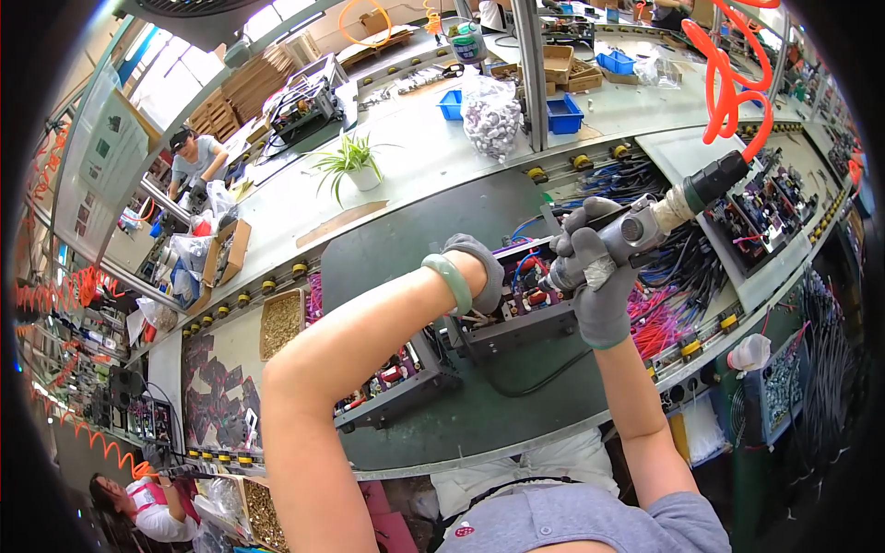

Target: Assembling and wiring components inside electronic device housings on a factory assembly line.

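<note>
My right hand (595, 276), in a grey glove, grips a pneumatic screwdriver (645, 221) fed by a coiled orange air hose (728, 83); its tip points down into an open electronics chassis (516, 309) with coloured wires and coils. My left hand (479, 267), also in a grey glove with a pale green bangle on the wrist, rests on the chassis's left side, fingers curled over its edge. A second open chassis (396, 382) lies to the left on the dark green conveyor mat (433, 240).
A tray of screws (281, 323) lies left of the mat. Bundles of black and pink cables (673, 276) pile to the right, beside another circuit board unit (761, 207). A potted plant (355, 166), blue bins and a bag stand behind. Other workers sit at left.
</note>
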Motion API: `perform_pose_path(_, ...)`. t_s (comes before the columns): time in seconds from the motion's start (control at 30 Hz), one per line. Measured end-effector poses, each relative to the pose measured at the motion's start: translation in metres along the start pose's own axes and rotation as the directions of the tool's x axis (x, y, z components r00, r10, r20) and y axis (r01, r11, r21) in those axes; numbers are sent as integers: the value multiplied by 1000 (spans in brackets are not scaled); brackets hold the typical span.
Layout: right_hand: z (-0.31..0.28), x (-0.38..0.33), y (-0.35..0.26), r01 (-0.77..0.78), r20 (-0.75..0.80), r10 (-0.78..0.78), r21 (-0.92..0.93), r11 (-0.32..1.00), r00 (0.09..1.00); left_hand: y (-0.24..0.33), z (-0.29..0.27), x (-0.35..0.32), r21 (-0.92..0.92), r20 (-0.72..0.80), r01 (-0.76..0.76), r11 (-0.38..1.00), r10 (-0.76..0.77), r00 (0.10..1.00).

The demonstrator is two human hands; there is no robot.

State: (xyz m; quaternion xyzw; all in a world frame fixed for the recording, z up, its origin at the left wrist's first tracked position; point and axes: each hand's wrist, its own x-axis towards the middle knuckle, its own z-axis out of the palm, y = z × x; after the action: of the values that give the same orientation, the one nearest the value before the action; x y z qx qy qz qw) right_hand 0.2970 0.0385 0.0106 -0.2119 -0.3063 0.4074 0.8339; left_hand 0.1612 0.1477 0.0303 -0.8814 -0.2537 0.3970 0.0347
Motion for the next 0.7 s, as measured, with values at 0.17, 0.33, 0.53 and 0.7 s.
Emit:
perform_pose_path(0.17, -8, 1, -14, 1, -12, -1, 15, 1000, 1000, 0, -13, -8, -13, 60, -30, 999, 31, 998)
perform_pose_path(0.33, 3, 5, -8, -40, -60, 45, 75, 996, 997, 5, -5, -9, -133, -41, 141, 981, -147, 988)
perform_pose_path(0.53, 9, 18, 22, 10, -22, -10, 3, 1000, 1000, 12, 37, -22, -563, -231, 186, 805, -369, 900)
perform_pose_path(0.7, 14, 13, 34, -37, 25, 40, -110, 993, 999, 19, 40, -8, -449, -243, 260, 855, -397, 885)
